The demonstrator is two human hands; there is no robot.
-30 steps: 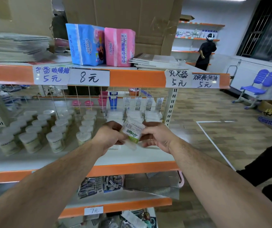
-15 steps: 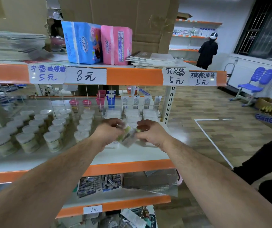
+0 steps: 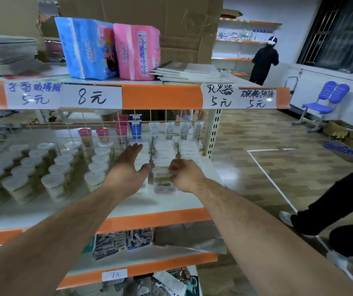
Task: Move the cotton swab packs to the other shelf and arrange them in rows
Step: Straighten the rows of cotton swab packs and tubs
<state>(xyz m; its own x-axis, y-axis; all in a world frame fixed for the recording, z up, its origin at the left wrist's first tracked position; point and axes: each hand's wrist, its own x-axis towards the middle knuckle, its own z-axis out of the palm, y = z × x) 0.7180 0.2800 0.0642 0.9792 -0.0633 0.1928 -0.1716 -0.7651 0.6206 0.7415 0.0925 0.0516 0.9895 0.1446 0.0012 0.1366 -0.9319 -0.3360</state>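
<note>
Clear plastic swab pack (image 3: pixel 163 182) in curled right hand (image 3: pixel 185 175), left hand (image 3: pixel 128 165) flat.

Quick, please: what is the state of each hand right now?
Left hand: open, fingers straight, gripping nothing.
Right hand: closed, pinching a cotton swab pack.

Both my bare forearms reach forward, a little apart. My left hand (image 3: pixel 128 167) is flat, its fingers (image 3: pixel 133 149) straight and stretched ahead, the thumb spread out. My right hand (image 3: pixel 185 176) is curled and pinches the edge of a cotton swab pack (image 3: pixel 162 178).
</note>
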